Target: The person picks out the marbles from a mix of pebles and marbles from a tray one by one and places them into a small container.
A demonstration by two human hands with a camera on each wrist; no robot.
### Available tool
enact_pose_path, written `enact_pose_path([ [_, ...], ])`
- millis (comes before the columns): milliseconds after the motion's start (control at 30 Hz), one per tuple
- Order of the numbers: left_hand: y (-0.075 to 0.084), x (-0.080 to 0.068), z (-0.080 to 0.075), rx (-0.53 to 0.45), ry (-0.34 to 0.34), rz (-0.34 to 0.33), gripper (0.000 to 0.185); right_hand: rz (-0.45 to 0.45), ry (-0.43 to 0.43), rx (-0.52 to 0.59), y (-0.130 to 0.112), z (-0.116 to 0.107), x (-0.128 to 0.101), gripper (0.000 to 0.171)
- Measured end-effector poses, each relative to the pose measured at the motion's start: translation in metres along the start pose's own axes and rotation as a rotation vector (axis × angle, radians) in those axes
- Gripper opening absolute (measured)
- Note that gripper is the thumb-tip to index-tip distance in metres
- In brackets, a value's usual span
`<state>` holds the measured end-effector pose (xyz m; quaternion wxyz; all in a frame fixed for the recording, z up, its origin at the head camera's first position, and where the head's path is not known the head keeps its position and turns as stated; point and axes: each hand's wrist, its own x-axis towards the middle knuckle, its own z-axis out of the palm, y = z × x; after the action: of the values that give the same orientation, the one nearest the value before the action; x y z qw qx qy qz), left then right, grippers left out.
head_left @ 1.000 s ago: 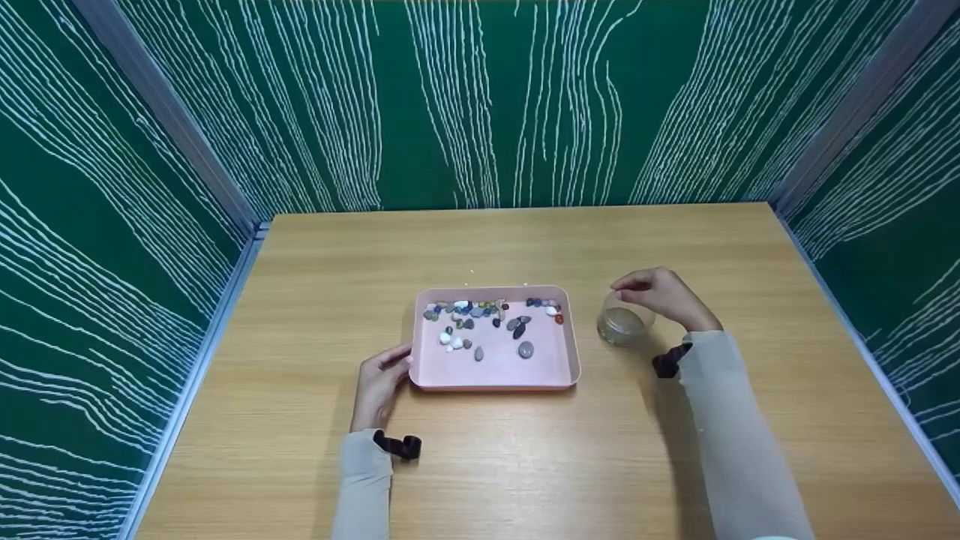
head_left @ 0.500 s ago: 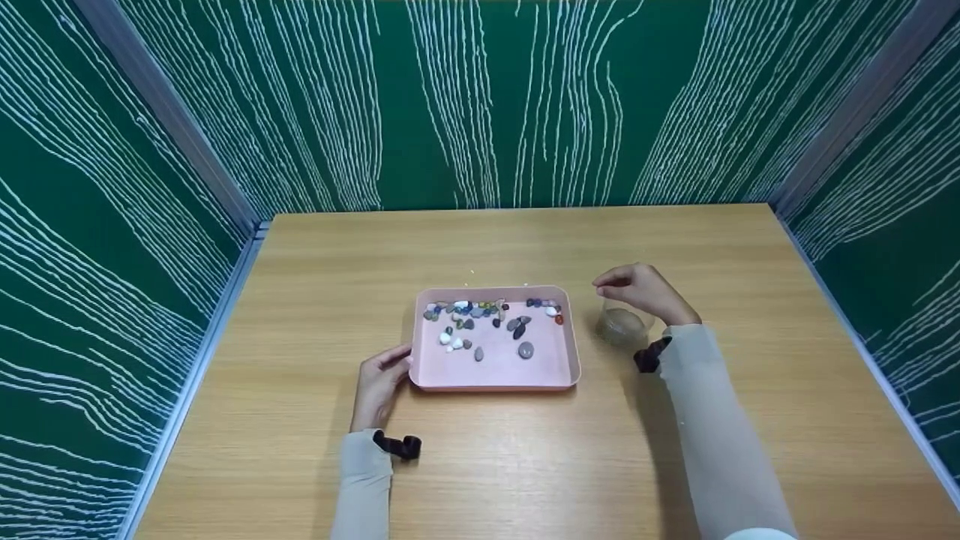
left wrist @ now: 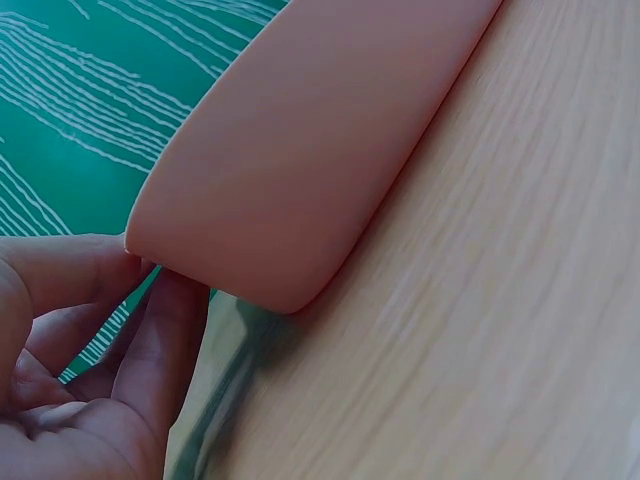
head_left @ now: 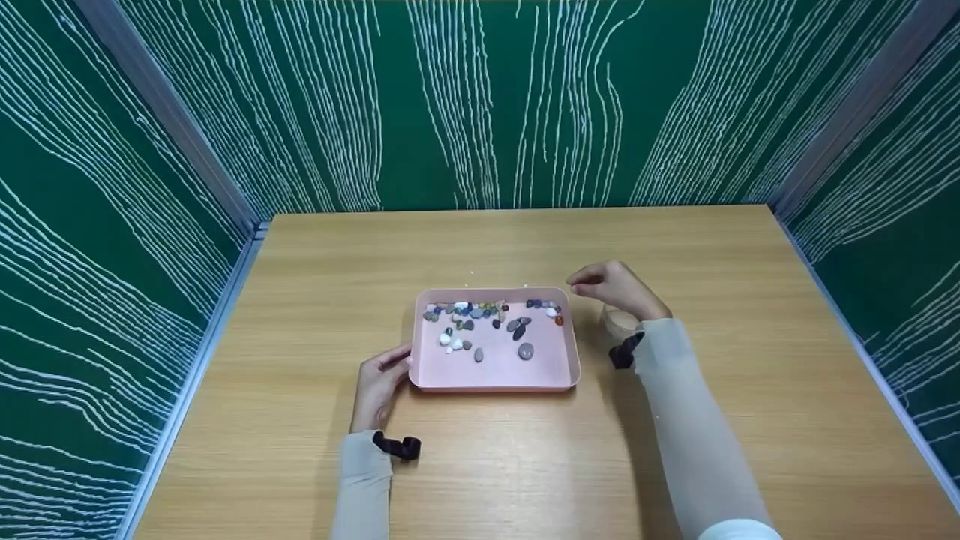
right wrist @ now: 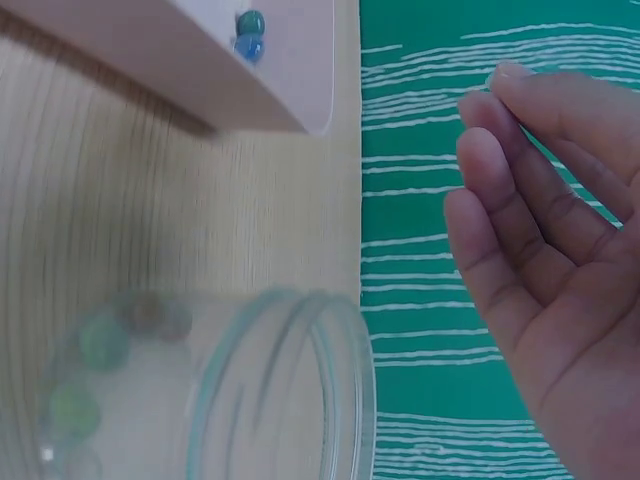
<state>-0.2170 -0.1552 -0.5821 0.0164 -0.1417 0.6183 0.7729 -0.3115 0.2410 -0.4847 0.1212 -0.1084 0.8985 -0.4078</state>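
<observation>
Tray point(head_left: 496, 375) of stones point(head_left: 526, 350) on counter point(head_left: 495, 465), corner pinched by left hand point(head_left: 379, 384); right hand point(head_left: 619, 291) narrowed, contents indeterminable, near tray's far right corner; jar point(right wrist: 240, 410) beside, liable to tip if the forearm point(head_left: 694, 420) dips.

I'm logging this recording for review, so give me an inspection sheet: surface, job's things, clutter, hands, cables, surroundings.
Surface: wood-grain table.
Job's things: pink tray with pebbles and coloured beads; clear jar to its right, blurred green balls inside.
Clutter: a few pale specks beyond the tray's far edge.
Hands: left hand grips the tray's left side; right hand is by its far right corner, thumb and fingertip together, anything held unclear.
Cables: nothing seen.
Surroundings: green walls with wavy white lines, grey corner posts.
</observation>
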Motion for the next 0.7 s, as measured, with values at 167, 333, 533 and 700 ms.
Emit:
enact_pose_path([
  [167,0.000,0.001,-0.001,-0.007,-0.008,0.004,0.036,-0.002,-0.011,-0.005,-0.011,0.009,0.011,0.023],
  [333,-0.001,0.001,-0.001,0.002,-0.010,-0.007,0.036,-0.008,-0.034,-0.029,-0.022,0.017,0.021,0.023],
  [533,-0.001,0.001,0.000,0.006,0.005,-0.015,0.036,0.003,-0.067,-0.009,-0.029,0.029,0.029,0.023],
  [700,-0.001,0.000,0.001,-0.001,0.005,-0.005,0.036,0.014,-0.086,0.015,-0.032,0.039,0.035,0.024],
])
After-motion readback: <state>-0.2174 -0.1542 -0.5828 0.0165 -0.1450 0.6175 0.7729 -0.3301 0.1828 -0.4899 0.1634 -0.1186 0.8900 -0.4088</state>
